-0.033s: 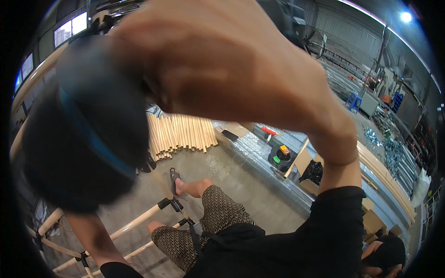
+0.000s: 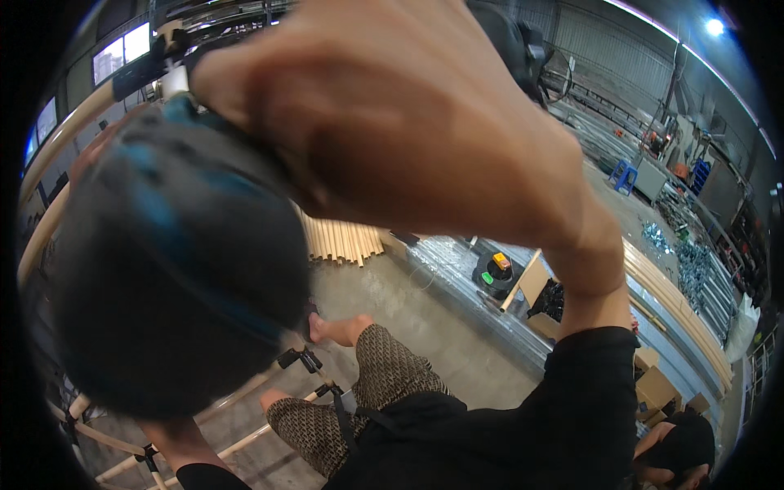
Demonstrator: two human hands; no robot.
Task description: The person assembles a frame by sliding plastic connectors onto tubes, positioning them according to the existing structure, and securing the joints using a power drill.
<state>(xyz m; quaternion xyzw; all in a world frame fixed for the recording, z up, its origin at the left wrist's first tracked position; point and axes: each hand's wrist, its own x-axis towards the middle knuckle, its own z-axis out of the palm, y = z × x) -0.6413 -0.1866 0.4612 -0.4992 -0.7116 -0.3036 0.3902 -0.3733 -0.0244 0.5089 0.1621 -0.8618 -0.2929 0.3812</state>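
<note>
A large dark rounded object (image 2: 175, 269) with blue streaks fills the left side, close up and blurred; I cannot make out what it is. My left forearm rises from the lower left behind its bottom edge, and it hides my left hand. Across the top reaches my right hand (image 2: 327, 98), fingers curled and closed, beside a black pipe joint (image 2: 135, 77) and a small white part (image 2: 175, 82). What it grips, if anything, is hidden. Tan pipes (image 2: 61, 143) run along the left edge, the upper one meeting that joint.
Lower tan pipes with black joints (image 2: 298, 358) make a frame beside my legs. Many loose tan pipes (image 2: 347, 241) lie on the floor. Wrapped metal lengths (image 2: 465, 286) carry a black roll (image 2: 492, 278) and an open carton (image 2: 535, 290). Another person (image 2: 686, 445) bends at the lower right.
The dark object has shifted right and down, covering more of the loose pipes and my foot. A white part now shows beside my right hand, which has moved only slightly.
</note>
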